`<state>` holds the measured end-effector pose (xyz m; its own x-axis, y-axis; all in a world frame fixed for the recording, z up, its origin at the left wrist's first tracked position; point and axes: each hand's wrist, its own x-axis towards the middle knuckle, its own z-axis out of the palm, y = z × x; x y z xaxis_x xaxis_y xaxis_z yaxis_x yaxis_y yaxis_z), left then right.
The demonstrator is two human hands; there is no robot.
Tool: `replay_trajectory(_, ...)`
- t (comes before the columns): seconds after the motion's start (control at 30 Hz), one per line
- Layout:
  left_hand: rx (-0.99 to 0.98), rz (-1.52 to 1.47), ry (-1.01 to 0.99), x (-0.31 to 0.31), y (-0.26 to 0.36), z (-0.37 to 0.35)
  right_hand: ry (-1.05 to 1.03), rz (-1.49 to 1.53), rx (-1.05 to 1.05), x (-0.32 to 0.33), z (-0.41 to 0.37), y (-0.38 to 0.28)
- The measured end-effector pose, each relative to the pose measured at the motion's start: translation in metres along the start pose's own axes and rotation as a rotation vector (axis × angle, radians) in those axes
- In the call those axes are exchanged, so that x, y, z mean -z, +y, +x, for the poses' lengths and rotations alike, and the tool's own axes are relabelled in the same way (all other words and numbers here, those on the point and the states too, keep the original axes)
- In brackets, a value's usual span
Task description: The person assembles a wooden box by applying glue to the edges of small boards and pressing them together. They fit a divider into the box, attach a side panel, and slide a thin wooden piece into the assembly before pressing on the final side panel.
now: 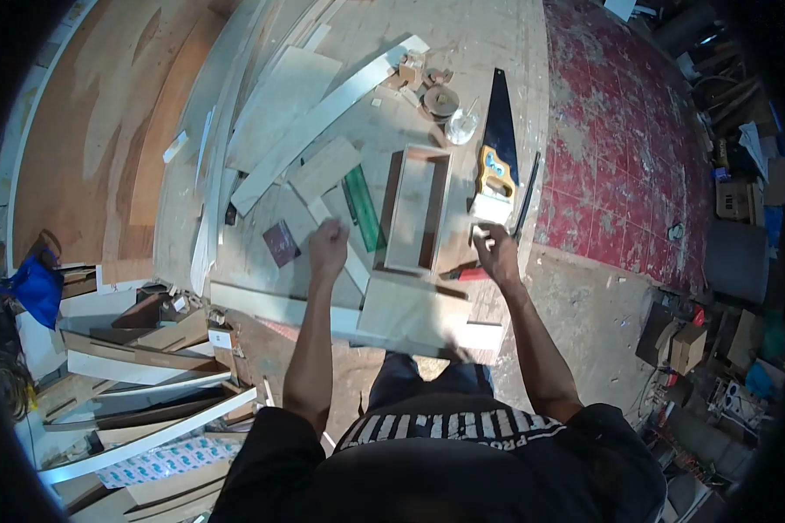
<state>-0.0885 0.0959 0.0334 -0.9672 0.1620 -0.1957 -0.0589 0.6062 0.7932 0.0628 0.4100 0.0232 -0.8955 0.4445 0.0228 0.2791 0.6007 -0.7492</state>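
My left hand [329,248] is closed above a narrow wood strip; anything inside it is hidden. A dark red sandpaper-like square [281,243] lies to its left, and a long green object [364,209] to its right. My right hand [495,254] is closed, fingertips together at a small pale piece I cannot identify. Just below it lies a red-handled tool [469,274]. Between my hands sits a shallow open-topped wooden box [443,205]. Beyond my right hand is a handsaw [502,122] with a yellowish handle. A flat pale board [410,311] lies closest to my body.
Long boards [323,126] fill the bench's far left. A round disc [441,101] and a clear cup [461,126] stand behind the box. Wood offcuts [139,366] are piled at lower left. Right of the bench is a worn red floor [619,148], with clutter [733,200] beyond.
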Motion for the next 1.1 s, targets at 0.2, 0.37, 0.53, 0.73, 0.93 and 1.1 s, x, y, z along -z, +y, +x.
replay_trajectory(0.2, 0.439, 0.136, 0.122, -0.023, -0.114, -0.184, -0.673, -0.521, 0.143, -0.007, -0.148, -0.029)
replay_trajectory(0.37, 0.770, -0.366, 0.124, -0.074, -0.060, -0.218, -0.715, -0.615, 0.220, -0.016, -0.152, -0.046)
replay_trajectory(0.53, 0.913, -0.705, 0.248, -0.089, -0.044, -0.219, -0.792, -0.587, 0.272, 0.002, -0.134, -0.035)
replay_trajectory(0.73, 0.712, -1.469, 0.200, -0.108, 0.007, -0.267, -0.824, -0.439, 0.476, 0.063, -0.127, -0.047)
replay_trajectory(0.93, 0.677, -1.160, 0.400, -0.124, 0.053, -0.306, -0.871, -0.469, 0.760, 0.067, -0.130, -0.052)
replay_trajectory(1.1, 0.715, -1.044, 0.374, -0.118, 0.043, -0.323, -0.902, -0.517, 0.597, 0.044, -0.114, -0.058)
